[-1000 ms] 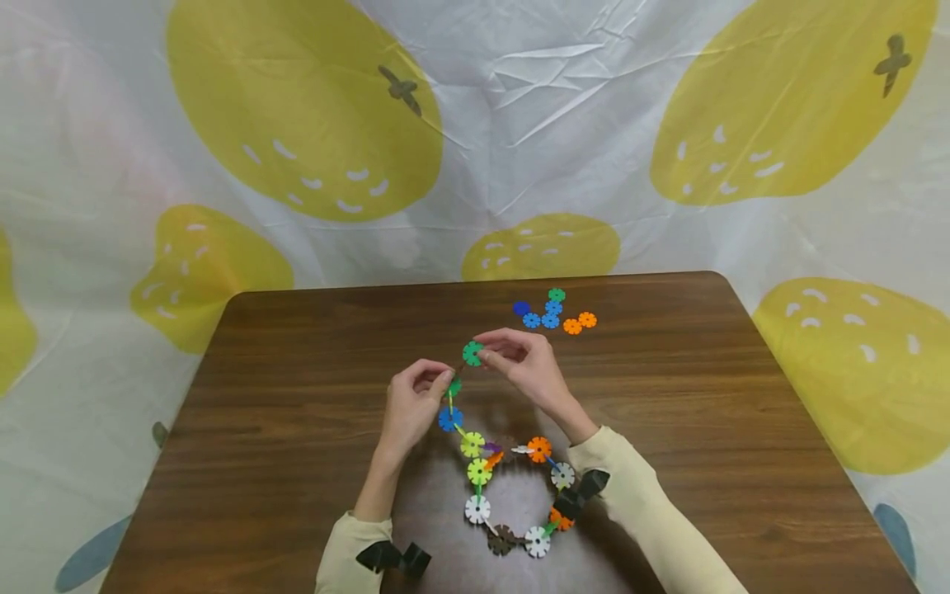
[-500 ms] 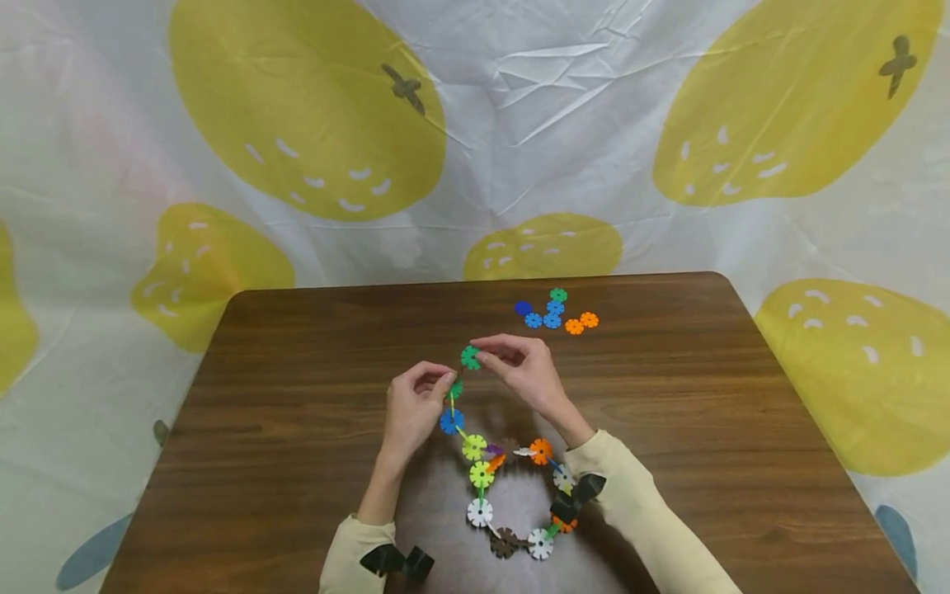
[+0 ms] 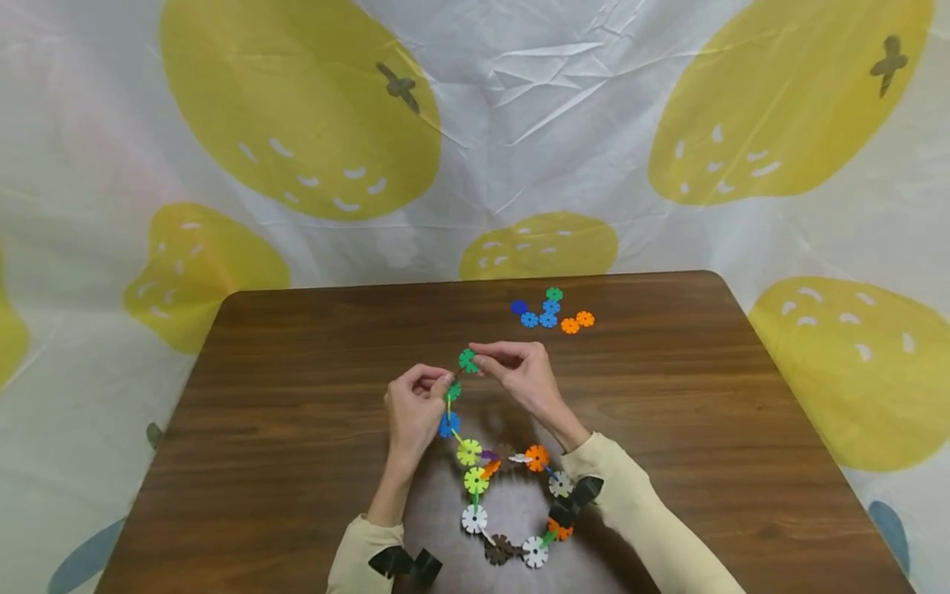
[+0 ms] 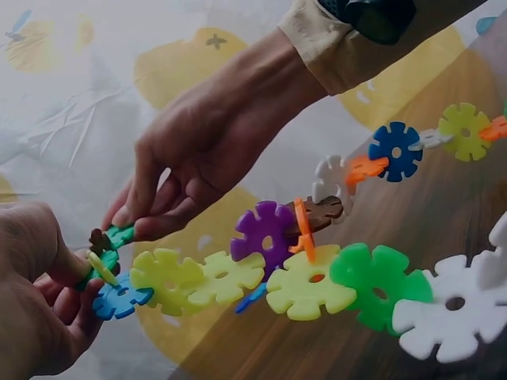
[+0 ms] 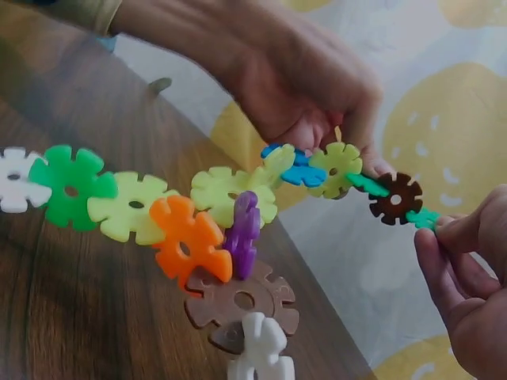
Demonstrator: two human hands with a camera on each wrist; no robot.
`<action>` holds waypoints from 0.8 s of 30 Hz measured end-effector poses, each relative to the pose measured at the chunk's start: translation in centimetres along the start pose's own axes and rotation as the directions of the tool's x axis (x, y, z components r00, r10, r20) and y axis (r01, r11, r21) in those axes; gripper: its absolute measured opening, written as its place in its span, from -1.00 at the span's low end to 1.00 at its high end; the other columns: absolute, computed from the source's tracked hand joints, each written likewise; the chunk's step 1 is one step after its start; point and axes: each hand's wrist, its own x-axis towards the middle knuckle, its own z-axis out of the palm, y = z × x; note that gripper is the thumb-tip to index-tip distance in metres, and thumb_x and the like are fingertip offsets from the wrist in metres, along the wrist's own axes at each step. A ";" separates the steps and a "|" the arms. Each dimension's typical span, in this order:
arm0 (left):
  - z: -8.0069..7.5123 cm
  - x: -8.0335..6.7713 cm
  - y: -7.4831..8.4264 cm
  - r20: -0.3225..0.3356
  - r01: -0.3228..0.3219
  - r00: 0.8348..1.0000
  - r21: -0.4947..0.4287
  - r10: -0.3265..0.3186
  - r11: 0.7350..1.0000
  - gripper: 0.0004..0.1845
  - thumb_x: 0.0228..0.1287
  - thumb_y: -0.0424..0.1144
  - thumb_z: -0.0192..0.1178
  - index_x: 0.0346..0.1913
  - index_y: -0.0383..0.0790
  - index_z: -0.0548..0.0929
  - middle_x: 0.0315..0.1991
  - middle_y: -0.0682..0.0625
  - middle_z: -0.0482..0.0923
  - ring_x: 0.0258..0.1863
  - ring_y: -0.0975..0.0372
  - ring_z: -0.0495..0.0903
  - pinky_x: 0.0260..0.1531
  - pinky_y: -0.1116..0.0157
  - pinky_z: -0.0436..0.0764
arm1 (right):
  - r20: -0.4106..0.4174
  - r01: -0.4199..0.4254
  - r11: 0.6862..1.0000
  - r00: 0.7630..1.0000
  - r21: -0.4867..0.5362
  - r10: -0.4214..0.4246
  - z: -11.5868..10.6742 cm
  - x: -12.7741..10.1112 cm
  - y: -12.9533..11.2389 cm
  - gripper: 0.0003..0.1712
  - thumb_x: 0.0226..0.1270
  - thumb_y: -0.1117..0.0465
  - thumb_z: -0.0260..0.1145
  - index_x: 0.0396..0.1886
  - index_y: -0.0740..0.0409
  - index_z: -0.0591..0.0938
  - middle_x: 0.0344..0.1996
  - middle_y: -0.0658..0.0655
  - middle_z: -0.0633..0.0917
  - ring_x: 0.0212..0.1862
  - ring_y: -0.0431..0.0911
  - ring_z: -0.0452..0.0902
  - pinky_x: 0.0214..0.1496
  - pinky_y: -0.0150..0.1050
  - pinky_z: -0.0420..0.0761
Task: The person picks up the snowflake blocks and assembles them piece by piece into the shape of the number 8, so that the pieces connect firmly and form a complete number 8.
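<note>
Between thumb and fingers, my right hand [image 3: 524,381] pinches a green notched disc [image 3: 467,360] at the free end of a chain of interlocking plastic discs. In the right wrist view that disc is slotted into a brown disc [image 5: 396,199]. My left hand [image 3: 417,410] pinches the chain just below, at another green disc [image 3: 453,390]. From there the chain runs down through a blue disc [image 3: 449,425] and a yellow-green disc [image 3: 469,451] to a closed ring of mixed colours, with a white disc [image 3: 474,519] on its left side. Fingers partly hide the held pieces.
Loose discs lie near the far edge of the wooden table [image 3: 312,330]: a dark blue disc [image 3: 519,307], several light blue ones, a green disc [image 3: 554,294] and two orange discs [image 3: 570,326]. A lemon-print cloth [image 3: 356,247] hangs behind the table.
My right hand has come slightly down and left with the green disc, nearer my left hand. The left hand keeps its pinch on the chain.
</note>
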 end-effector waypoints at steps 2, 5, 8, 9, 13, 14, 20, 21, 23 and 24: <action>0.2 -0.1 0.0 -0.004 -0.005 1.000 -0.013 0.005 1.000 -0.96 0.15 -0.48 0.38 -0.37 -0.45 0.74 -0.56 -0.23 0.65 -0.65 0.43 0.50 -0.62 0.56 0.45 | -0.006 -0.007 1.000 1.000 0.023 0.007 0.0 0.0 0.0 -0.76 0.36 0.35 0.39 -0.02 0.34 0.75 -0.15 0.34 0.79 -0.37 -0.21 0.75 -0.25 -0.32 0.75; 0.4 -0.2 -0.2 -0.004 -0.009 1.000 -0.005 0.009 1.000 -0.93 0.17 -0.46 0.37 -0.39 -0.45 0.73 -0.56 -0.23 0.64 -0.66 0.43 0.49 -0.61 0.56 0.46 | 0.001 -0.007 1.000 1.000 0.025 0.007 0.0 -0.1 -0.1 -0.76 0.36 0.35 0.38 -0.02 0.34 0.76 -0.14 0.34 0.79 -0.38 -0.20 0.75 -0.26 -0.32 0.74; 0.4 -0.1 -0.4 0.001 0.002 1.000 -0.013 -0.002 1.000 -0.93 0.16 -0.46 0.38 -0.40 -0.45 0.73 -0.57 -0.22 0.64 -0.66 0.42 0.49 -0.62 0.56 0.45 | 0.017 -0.003 1.000 1.000 0.011 0.003 0.0 -0.2 -0.3 -0.76 0.37 0.33 0.38 -0.02 0.32 0.76 -0.13 0.33 0.79 -0.36 -0.19 0.76 -0.25 -0.31 0.75; 0.4 -0.1 -0.5 0.005 0.002 1.000 -0.016 -0.002 1.000 -0.93 0.16 -0.46 0.39 -0.40 -0.45 0.73 -0.57 -0.22 0.63 -0.65 0.42 0.48 -0.62 0.56 0.44 | 0.018 -0.002 1.000 1.000 0.006 0.002 0.0 -0.2 -0.4 -0.76 0.37 0.32 0.39 -0.02 0.32 0.76 -0.13 0.33 0.79 -0.36 -0.19 0.77 -0.25 -0.30 0.76; 0.0 0.3 -0.6 0.059 0.013 0.998 -0.044 -0.010 0.999 -0.95 0.18 -0.48 0.37 -0.35 -0.46 0.73 -0.54 -0.23 0.64 -0.61 0.42 0.50 -0.57 0.56 0.46 | 0.018 -0.006 1.000 1.000 0.011 0.006 0.1 -0.2 -0.5 -0.75 0.36 0.31 0.39 -0.02 0.31 0.76 -0.13 0.30 0.80 -0.34 -0.19 0.77 -0.22 -0.28 0.76; -0.2 0.4 -0.6 0.075 0.019 0.997 -0.047 -0.015 0.999 -0.95 0.19 -0.49 0.36 -0.34 -0.47 0.73 -0.53 -0.24 0.64 -0.59 0.42 0.51 -0.55 0.56 0.47 | 0.019 -0.011 1.000 1.000 0.012 0.011 0.1 -0.2 -0.5 -0.75 0.36 0.30 0.40 -0.02 0.30 0.76 -0.14 0.29 0.80 -0.34 -0.20 0.77 -0.23 -0.28 0.76; -1.1 0.7 -0.5 0.172 0.058 0.984 -0.054 -0.048 0.997 -0.91 0.28 -0.46 0.32 -0.26 -0.49 0.72 -0.39 -0.31 0.69 -0.49 0.43 0.55 -0.40 0.56 0.57 | 0.019 -0.076 0.995 0.997 0.072 0.074 0.3 -0.1 -0.2 -0.76 0.34 0.32 0.42 -0.04 0.32 0.73 -0.24 0.26 0.81 -0.30 0.03 0.79 -0.16 -0.18 0.77; -1.2 0.9 -0.5 0.184 0.058 0.982 -0.055 -0.047 0.997 -0.90 0.30 -0.46 0.31 -0.24 -0.49 0.72 -0.36 -0.32 0.70 -0.47 0.42 0.56 -0.39 0.56 0.58 | 0.017 -0.088 0.992 0.996 0.092 0.087 0.4 -0.1 -0.2 -0.76 0.33 0.33 0.42 -0.05 0.34 0.71 -0.25 0.26 0.81 -0.28 0.10 0.78 -0.13 -0.13 0.78; -1.4 1.2 -0.4 0.201 0.050 0.979 -0.057 -0.038 0.997 -0.87 0.34 -0.44 0.28 -0.20 -0.50 0.72 -0.32 -0.35 0.70 -0.44 0.41 0.56 -0.36 0.56 0.58 | 0.014 -0.105 0.987 0.995 0.118 0.104 0.5 0.0 -0.3 -0.76 0.31 0.34 0.43 -0.08 0.36 0.70 -0.27 0.27 0.81 -0.26 0.18 0.78 -0.11 -0.06 0.77; -1.5 1.4 -0.2 0.203 0.042 0.979 -0.054 -0.031 0.998 -0.86 0.35 -0.43 0.27 -0.18 -0.50 0.72 -0.30 -0.35 0.70 -0.44 0.41 0.56 -0.36 0.56 0.58 | 0.014 -0.110 0.985 0.994 0.132 0.109 0.6 0.0 -0.4 -0.76 0.31 0.34 0.43 -0.09 0.37 0.69 -0.27 0.28 0.81 -0.25 0.21 0.77 -0.09 -0.01 0.77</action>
